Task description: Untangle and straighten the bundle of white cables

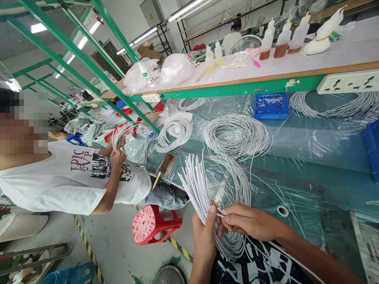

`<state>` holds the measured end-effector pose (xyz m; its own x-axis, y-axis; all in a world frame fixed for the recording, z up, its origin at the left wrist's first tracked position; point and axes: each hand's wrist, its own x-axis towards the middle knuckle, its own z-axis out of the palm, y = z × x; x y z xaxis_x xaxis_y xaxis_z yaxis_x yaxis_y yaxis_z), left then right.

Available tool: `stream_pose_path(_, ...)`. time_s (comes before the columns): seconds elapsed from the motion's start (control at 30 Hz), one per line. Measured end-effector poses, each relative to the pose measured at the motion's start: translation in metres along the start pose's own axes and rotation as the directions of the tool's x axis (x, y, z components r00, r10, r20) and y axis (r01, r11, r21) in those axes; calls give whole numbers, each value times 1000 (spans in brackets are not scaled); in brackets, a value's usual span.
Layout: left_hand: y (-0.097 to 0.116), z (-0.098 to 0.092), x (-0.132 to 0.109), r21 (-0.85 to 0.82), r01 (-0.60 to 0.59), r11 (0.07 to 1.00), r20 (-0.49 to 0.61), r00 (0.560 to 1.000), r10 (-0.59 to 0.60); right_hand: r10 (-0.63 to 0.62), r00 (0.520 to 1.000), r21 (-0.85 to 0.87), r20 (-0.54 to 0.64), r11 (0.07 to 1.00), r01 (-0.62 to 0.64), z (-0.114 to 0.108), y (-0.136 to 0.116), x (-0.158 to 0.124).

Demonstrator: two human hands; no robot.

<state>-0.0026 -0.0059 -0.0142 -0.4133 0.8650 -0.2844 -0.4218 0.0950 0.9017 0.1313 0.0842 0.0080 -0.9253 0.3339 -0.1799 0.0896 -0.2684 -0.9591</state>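
A thick bundle of white cables (195, 185) is gripped in my left hand (206, 232), its loose ends fanned up and to the left. My right hand (245, 221) pinches a couple of the white cable ends beside the left thumb. From the bundle, the cables loop down over my lap and up onto the bench. A big coil of white cable (237, 136) lies on the bench just beyond, its strands running close to the held ones. What the fingertips do behind the cables is partly hidden.
A small roll (282, 211) and a blue tray (271, 105) with small white pieces sit on the plastic-covered bench. A shelf (237, 81) holding squeeze bottles runs behind. At left stands a co-worker (74, 173) handling cables, near a red stool (154, 224). Green frame bars slant overhead.
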Motion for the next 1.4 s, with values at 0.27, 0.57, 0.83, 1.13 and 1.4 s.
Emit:
stream_pose_path(0.27,3,1,-3,105,62,993,7,998,-63,8,999,-48,-46,999,-10,1,-5,-4)
stream_pose_path(0.57,11,-5,3,264,44,964,119,990,-78,50,998,-127,-30,991,-53,-1,-2,2)
stream_pose_path(0.83,1,-3,-3,127,-6,992,79,997,-4,-141,961,-22,-239,990,139,-1,13,13)
stream_pose_path(1.13,-4,1,-8,190,24,982,134,990,-50,-207,819,18,-536,967,256,-10,10,35)
stream_pose_path(1.4,-2,-2,-7,218,23,976,119,992,-50,-208,837,-106,-506,978,179,-17,8,37)
